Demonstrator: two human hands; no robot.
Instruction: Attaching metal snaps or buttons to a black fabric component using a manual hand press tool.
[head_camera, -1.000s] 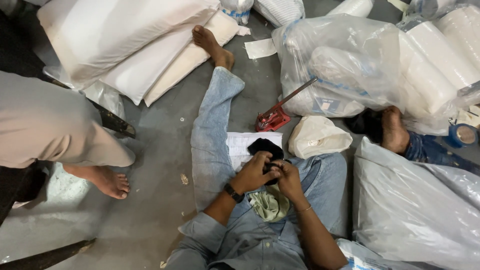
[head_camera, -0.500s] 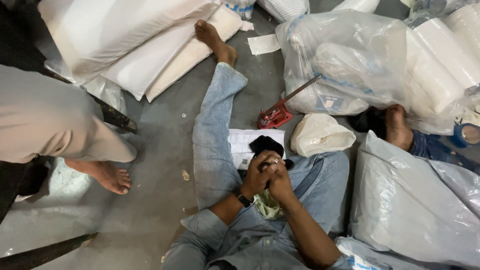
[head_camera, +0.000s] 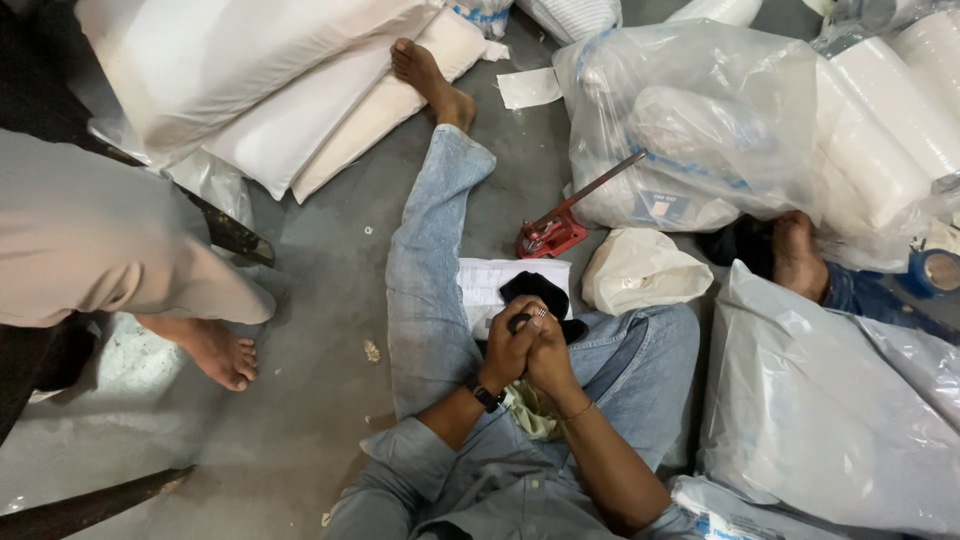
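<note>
While the person sits on the grey floor (head_camera: 330, 300) with one jeans-clad leg stretched out, the left hand (head_camera: 508, 350) and the right hand (head_camera: 552, 352) meet above the lap, pressed against each other. Both grips are curled tight around a small black object (head_camera: 520, 321), of which only a dark loop shows at the top of the left grip; what kind of thing it is cannot be told. A ring sits on a finger of the right hand, a dark watch (head_camera: 487, 395) on the left wrist and a thin bangle (head_camera: 575, 411) on the right wrist.

Just beyond the grips lies a black cloth (head_camera: 535, 290) on a white printed paper (head_camera: 490, 280) that rests across the thigh. Just below the grips, in the lap, is a crumpled pale green cloth (head_camera: 530, 415). Farther ahead of the grips stands a red hand tool with a long lever (head_camera: 555, 230), and beside it, ahead and to the right of the grips, a cream bag (head_camera: 640, 270). Clear plastic sacks of white rolls (head_camera: 720, 120) lie well beyond on the right, and a grey plastic package (head_camera: 820, 400) lies right of the grips. Left of the grips, another person's bare foot (head_camera: 215, 352) stands on the floor, well apart, with white sacks (head_camera: 250, 70) beyond.
</note>
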